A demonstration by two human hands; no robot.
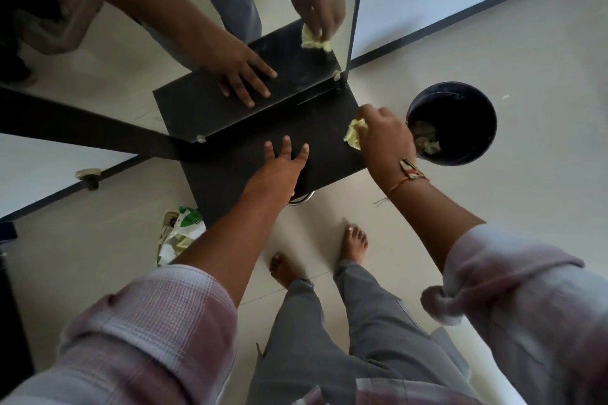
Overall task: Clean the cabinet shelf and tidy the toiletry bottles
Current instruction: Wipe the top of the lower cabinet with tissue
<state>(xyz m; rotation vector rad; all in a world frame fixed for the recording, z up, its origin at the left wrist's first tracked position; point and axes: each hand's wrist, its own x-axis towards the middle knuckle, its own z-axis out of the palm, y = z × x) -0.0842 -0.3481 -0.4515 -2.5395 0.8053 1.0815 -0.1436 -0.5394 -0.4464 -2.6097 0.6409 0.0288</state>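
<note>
Bin (pixel 460 99) right of shelf (pixel 329 154), below mirror (pixel 131 43)

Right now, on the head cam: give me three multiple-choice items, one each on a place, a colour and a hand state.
1. Where is the bin?
A) on the shelf
B) on the floor, right of the shelf
C) on the floor, left of the shelf

2. What colour is the wad?
A) red
B) blue
C) pale yellow

3. What is the left hand doing?
A) lying flat on the shelf
B) gripping the wad
C) reaching into the bin

Answers:
1 B: the bin stands on the tiles past the shelf's right edge.
2 C: the wad pinched by the right hand is pale yellow.
3 A: its fingers lie straight on the black top.
</note>
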